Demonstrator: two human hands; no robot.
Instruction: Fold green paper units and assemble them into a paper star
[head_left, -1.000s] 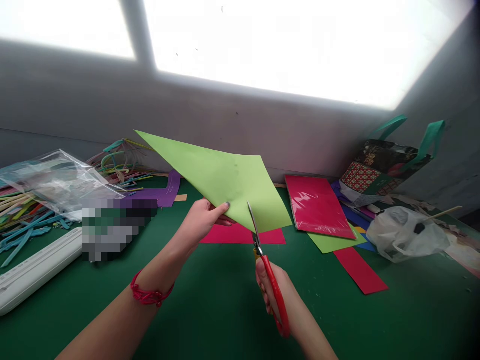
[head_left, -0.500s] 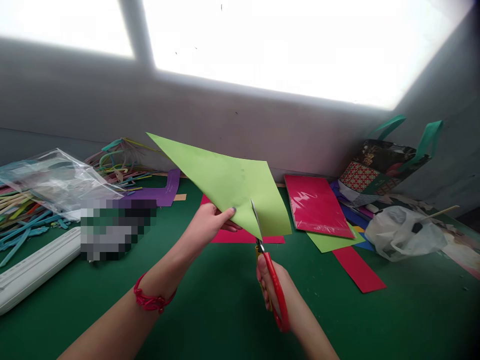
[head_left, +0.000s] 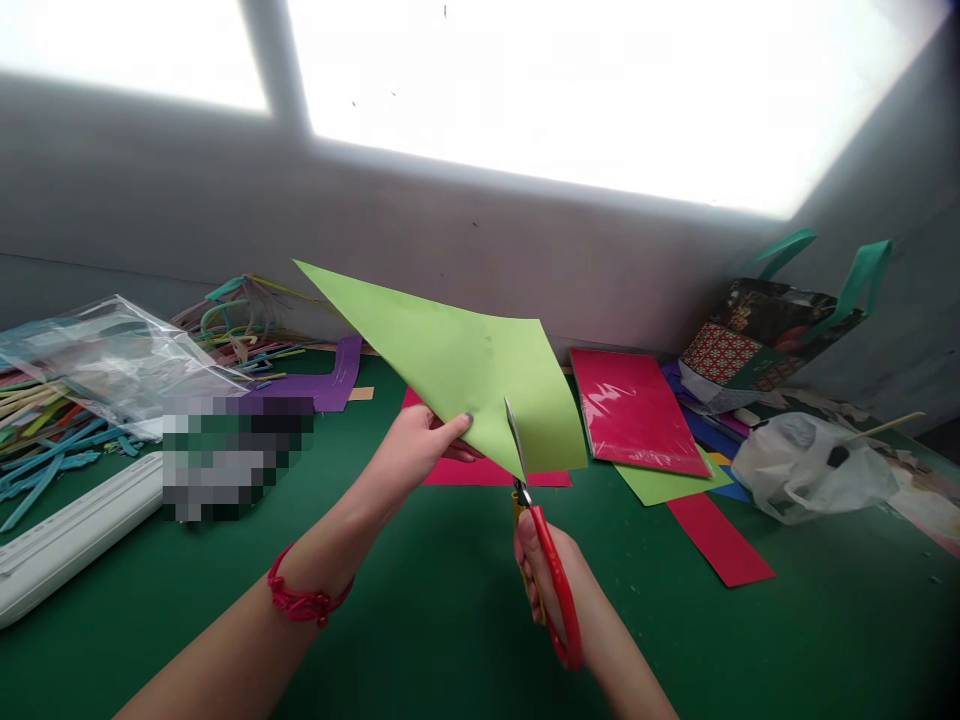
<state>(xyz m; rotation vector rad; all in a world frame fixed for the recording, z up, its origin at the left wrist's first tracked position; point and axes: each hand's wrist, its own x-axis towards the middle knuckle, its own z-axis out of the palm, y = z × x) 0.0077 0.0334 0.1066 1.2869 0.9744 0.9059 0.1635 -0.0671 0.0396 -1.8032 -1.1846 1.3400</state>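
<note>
Above the green tabletop (head_left: 420, 600), seen from the head camera, the left hand (head_left: 416, 450) holds a light green paper sheet (head_left: 457, 365) up in the air, its fingers (head_left: 450, 432) closed in a pinch on the sheet's lower edge, thumb on top and the other fingers under the paper. Just right of those fingers, the blades of the red-handled scissors (head_left: 544, 560) enter the same lower edge from below, the upper blade lying over the paper and pointing away from the person. The right hand (head_left: 551, 590) grips the scissors, its fingers wrapped through and around the red handle loops; how far the blades are parted I cannot tell.

Under the raised sheet, beyond the left hand's fingers, a pink paper (head_left: 487, 472) lies flat on the tabletop. Right of the scissors lies a pink sheet in shiny wrap (head_left: 630, 410), with a green sheet (head_left: 664, 482) and a red strip (head_left: 720, 540) poking out near it. Farther right sit a white plastic bag (head_left: 810, 465) and a patterned tote bag (head_left: 772, 335) with teal handles, against the wall. Left of the left hand lie a purple strip (head_left: 330, 380), a clear plastic bag (head_left: 112, 360) over a heap of coloured sticks (head_left: 45, 450), and a long white case (head_left: 75, 530). A red bracelet (head_left: 304, 600) circles the left wrist.
</note>
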